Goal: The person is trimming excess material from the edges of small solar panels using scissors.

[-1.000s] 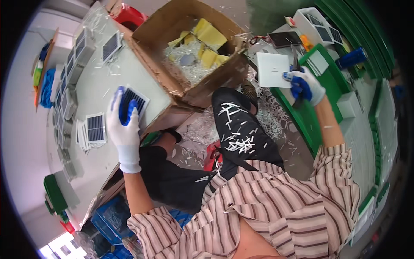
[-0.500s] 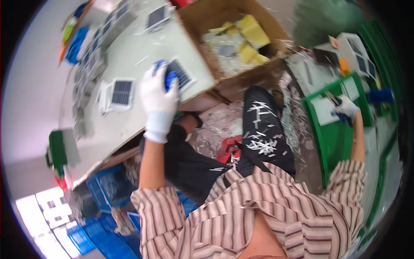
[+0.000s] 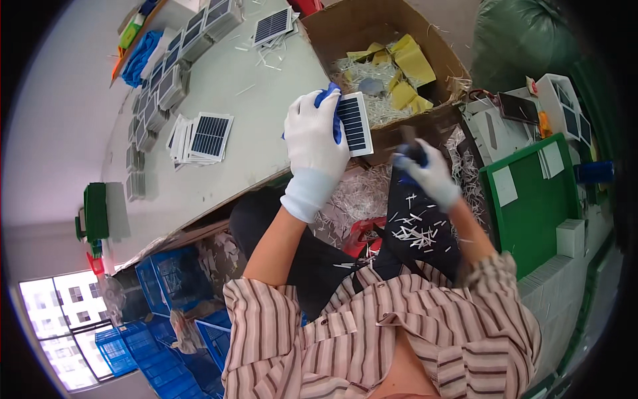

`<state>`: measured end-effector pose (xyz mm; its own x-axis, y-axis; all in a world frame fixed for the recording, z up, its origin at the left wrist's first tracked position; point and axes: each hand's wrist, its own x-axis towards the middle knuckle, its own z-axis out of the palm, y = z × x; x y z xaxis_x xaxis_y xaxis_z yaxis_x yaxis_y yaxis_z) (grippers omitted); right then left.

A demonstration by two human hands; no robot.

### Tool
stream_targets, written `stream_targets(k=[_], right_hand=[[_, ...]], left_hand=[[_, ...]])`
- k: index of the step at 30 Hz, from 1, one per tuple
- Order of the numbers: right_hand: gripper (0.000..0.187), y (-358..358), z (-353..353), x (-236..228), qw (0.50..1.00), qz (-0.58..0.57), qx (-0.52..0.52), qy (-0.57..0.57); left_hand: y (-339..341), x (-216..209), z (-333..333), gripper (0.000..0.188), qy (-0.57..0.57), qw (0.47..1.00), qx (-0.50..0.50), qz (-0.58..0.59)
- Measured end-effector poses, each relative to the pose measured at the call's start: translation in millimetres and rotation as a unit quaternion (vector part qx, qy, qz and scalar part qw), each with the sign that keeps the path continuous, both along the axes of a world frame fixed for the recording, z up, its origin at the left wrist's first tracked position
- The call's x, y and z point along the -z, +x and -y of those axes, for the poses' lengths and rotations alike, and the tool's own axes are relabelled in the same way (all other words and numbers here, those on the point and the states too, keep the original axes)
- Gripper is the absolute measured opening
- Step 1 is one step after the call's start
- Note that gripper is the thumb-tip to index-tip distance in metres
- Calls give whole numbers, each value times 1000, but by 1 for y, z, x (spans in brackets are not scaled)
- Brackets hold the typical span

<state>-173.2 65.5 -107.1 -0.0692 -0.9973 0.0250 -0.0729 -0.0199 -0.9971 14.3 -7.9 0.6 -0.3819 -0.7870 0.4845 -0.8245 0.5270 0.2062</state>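
In the upper middle of the frame, the left hand (image 3: 318, 143), in a white glove, is closed around a small solar panel (image 3: 354, 124) and holds it by its left edge, over the table (image 3: 266, 120) edge. The panel's long axis runs nearly vertical in the frame, a little tilted, with its dark cell face toward the camera. To the right of it, the gloved right hand (image 3: 428, 174) is blurred; it seems curled around something dark, but I cannot tell what. Behind stands a cardboard box (image 3: 345, 30) with yellow pieces and white shreds.
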Motion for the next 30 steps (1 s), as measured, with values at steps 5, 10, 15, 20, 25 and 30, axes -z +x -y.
stream_targets(k=[5,10,15,20,25,30], right_hand=[[8,40,53,5,985,156,-69,-25],[15,57,37,5,976,190,-98,-31],[21,77,-15,-1,968,60,-207,-129],[35,80,21,13,986,135,52,-78],[25,107,84,33,888,445,45,-107],[41,93,103,-11,774,618,-18,140]], left_hand=[[-12,5,1,38,-27,998,-8,-50],[-10,4,0,38,-19,998,-30,-53],[-10,5,2,39,-29,998,-32,-41],[-12,4,-4,38,-52,997,-54,-18],[-20,2,-4,38,-41,997,-57,20],[-5,2,-2,41,-12,999,45,-18]])
